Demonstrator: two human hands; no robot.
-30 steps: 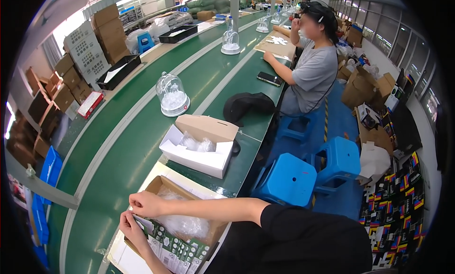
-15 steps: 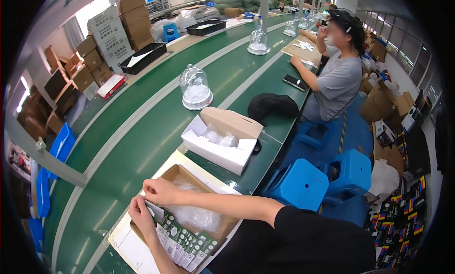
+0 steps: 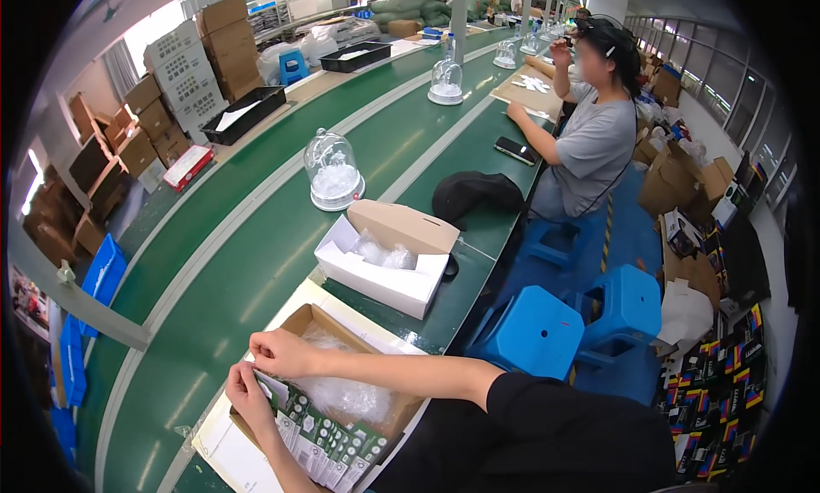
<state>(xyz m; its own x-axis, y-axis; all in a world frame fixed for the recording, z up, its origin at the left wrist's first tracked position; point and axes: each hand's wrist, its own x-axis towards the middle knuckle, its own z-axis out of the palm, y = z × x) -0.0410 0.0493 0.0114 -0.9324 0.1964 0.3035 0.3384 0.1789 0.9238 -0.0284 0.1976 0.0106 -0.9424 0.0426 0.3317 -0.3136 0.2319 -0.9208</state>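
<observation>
A long green worktop (image 3: 205,331) runs through the workshop; a co-worker (image 3: 598,139) sits farther along it. Reference point: the open cardboard box (image 3: 299,320). Green-and-white printed cards (image 3: 329,440) lie inside it along the near-left side, beside clear plastic wrapping (image 3: 350,399). From where I stand, both hands are close together at the box's left edge, the right hand (image 3: 284,354) beyond, its forearm crossing above the box. The card row's long axis extends from the fingers toward the box's near corner; the left hand (image 3: 250,396) is nearer. Both hands' fingers curl inward; I cannot tell whether they grasp anything.
</observation>
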